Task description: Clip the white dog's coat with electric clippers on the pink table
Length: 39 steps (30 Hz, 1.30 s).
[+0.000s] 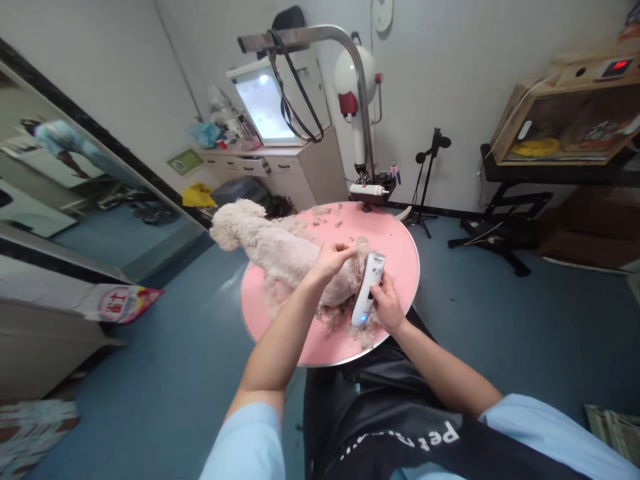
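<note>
A white dog [287,252], its back clipped short and its head still fluffy, is on the round pink grooming table [400,233], facing away to the left. Above its hindquarters my left hand [330,260] is closed in a pinch on what looks like the dog's tail; the fingertips partly hide it. My right hand [387,303] grips a white hair clipper [370,288], held upright beside the dog's rear with its blade end up and a blue light glowing near the bottom. Loose tufts of cut fur [367,337] lie around the dog.
A metal grooming arm [363,87] with a hanging black loop [300,100] rises at the table's far edge. A white bottle [369,190] lies there. Behind are a cabinet [285,167], a tripod [427,180] and a wooden box [565,120]. A mirror [100,180] stands left.
</note>
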### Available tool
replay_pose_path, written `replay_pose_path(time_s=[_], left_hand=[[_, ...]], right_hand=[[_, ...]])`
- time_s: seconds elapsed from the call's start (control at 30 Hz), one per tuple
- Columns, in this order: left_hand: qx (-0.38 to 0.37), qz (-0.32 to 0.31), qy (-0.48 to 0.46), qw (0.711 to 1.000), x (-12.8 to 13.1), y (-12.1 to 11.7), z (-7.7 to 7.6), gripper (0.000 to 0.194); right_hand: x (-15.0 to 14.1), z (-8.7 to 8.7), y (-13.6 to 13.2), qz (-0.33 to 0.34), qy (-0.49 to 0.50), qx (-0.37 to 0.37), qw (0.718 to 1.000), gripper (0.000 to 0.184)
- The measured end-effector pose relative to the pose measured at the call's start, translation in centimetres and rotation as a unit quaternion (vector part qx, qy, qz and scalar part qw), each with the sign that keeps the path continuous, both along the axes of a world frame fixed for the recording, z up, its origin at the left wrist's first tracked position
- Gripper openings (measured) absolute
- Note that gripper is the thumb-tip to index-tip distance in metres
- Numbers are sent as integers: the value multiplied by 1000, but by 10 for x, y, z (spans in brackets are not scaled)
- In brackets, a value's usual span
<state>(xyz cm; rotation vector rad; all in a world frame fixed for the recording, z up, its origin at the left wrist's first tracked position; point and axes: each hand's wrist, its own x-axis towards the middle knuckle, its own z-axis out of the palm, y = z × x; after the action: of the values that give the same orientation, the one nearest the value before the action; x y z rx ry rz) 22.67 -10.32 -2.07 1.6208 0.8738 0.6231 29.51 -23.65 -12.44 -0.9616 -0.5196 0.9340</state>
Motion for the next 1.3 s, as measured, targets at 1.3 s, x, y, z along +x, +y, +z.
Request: replay_pose_path(time_s=[1.3], left_hand=[[36,-40,45,998,-14,11,0,23]], right_hand=[[5,-40,-9,305,119,-57,943,48]])
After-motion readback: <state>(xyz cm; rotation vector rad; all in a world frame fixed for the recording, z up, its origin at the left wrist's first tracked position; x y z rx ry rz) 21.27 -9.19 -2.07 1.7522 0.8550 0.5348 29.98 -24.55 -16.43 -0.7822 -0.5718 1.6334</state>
